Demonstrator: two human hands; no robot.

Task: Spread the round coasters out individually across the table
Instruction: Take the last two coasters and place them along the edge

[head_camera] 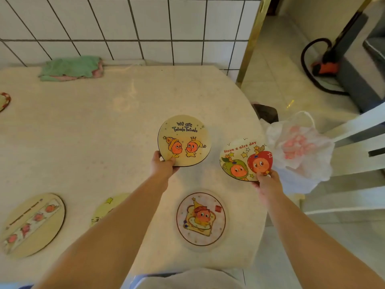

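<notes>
Two coasters are in hand at once, one per hand, and both need a free patch of surface to land on. The left hand pinches the "Twinkle Twinkle" coaster at its near rim, thumb on top and the other fingers closed underneath; the disc extends away from the fingers, apparently tilted and held just above the surface. The right hand grips the "Have a nice day" coaster the same way at its near edge, fingers closed on the rim, with the disc partly hanging past the rounded edge of the surface.

Already laid out flat are the toast coaster, nearer the body than both sets of fingers and between the forearms; a yellow coaster, half hidden under the left forearm; the strip-pattern coaster, far to the left; and a sliver of another coaster at the left margin.

To do this step well, I would carry the left coaster forward and left of its fingers into the wide bare area, short of the folded green cloth, lower it flat, then open the thumb. The right coaster should come inward, left of its fingers, so all of it sits on the surface; released where it is, it would likely tip toward the plastic bag. Leave a clear gap between the two discs and the toast coaster.
</notes>
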